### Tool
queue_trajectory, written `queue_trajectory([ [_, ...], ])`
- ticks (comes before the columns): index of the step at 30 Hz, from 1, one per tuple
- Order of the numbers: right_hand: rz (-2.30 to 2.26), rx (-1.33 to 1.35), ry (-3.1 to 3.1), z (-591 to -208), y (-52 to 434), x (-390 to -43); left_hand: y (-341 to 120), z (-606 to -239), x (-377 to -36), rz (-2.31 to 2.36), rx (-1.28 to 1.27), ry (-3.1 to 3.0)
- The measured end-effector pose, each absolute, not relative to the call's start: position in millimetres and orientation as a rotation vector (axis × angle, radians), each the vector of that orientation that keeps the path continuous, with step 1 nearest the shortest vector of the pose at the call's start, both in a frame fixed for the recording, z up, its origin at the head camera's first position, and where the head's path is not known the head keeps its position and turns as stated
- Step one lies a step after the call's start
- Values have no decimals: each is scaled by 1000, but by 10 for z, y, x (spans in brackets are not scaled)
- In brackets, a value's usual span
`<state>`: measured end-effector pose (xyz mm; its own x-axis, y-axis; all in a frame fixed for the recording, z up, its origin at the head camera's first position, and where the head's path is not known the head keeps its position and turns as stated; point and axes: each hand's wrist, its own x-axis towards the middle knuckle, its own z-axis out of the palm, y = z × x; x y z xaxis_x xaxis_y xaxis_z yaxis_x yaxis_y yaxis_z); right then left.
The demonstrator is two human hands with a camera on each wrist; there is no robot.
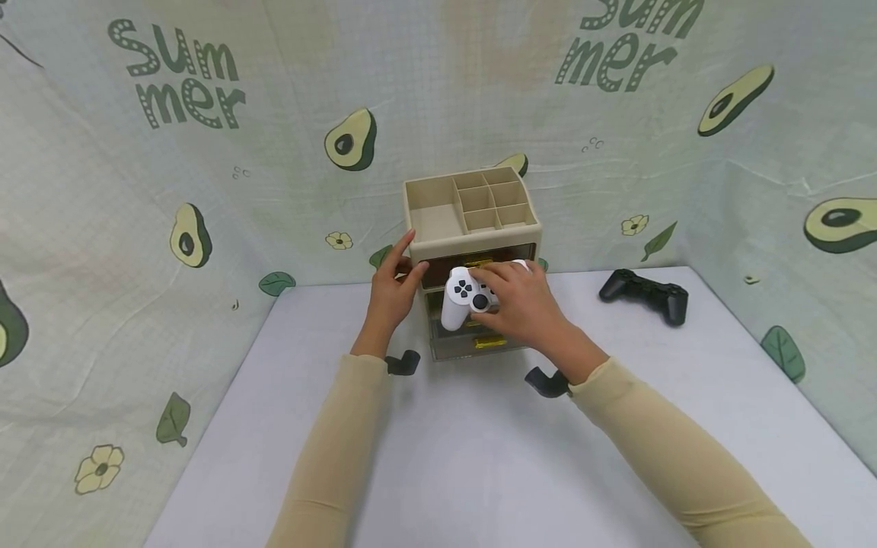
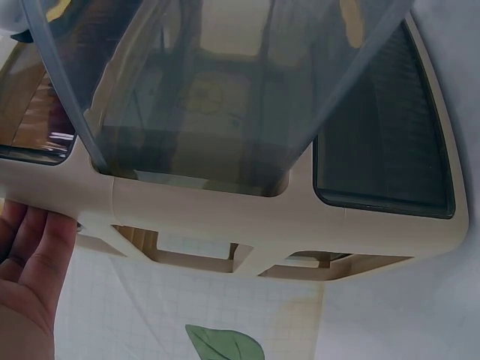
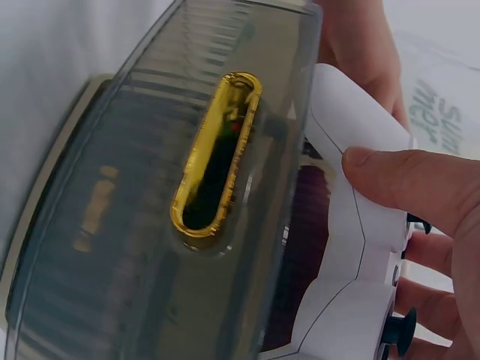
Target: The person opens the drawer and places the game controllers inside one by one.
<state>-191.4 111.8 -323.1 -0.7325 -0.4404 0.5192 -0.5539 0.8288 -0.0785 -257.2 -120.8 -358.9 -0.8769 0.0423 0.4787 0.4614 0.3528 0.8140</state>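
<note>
A beige drawer organizer [image 1: 473, 232] with an open compartment tray on top stands at the back of the white table [image 1: 479, 457]. My left hand [image 1: 400, 275] rests with straight fingers against its left side; the left wrist view shows the fingers [image 2: 34, 255] touching the beige frame [image 2: 225, 214]. My right hand [image 1: 512, 298] grips a white game controller [image 1: 463, 297] right in front of the smoky drawers. In the right wrist view my thumb [image 3: 405, 180] lies on the white controller [image 3: 360, 240], beside a drawer front with a gold handle [image 3: 217, 154]. A smoky drawer [image 2: 210, 82] sticks out of the frame.
A black game controller [image 1: 645, 294] lies on the table to the right of the organizer. Avocado-print cloth walls [image 1: 137, 228] close in the table at the back and both sides.
</note>
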Motion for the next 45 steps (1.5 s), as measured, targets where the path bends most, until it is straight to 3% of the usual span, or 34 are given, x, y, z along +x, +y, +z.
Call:
queue_trajectory([
  [19, 279, 741, -2703, -3351, 1085, -1976, -1202, -3586, -2544, -1509, -411, -2276],
  [45, 594, 789, -2960, -3370, 1121, -2187, -1207, -3585, -2550, -1500, -438, -2263],
])
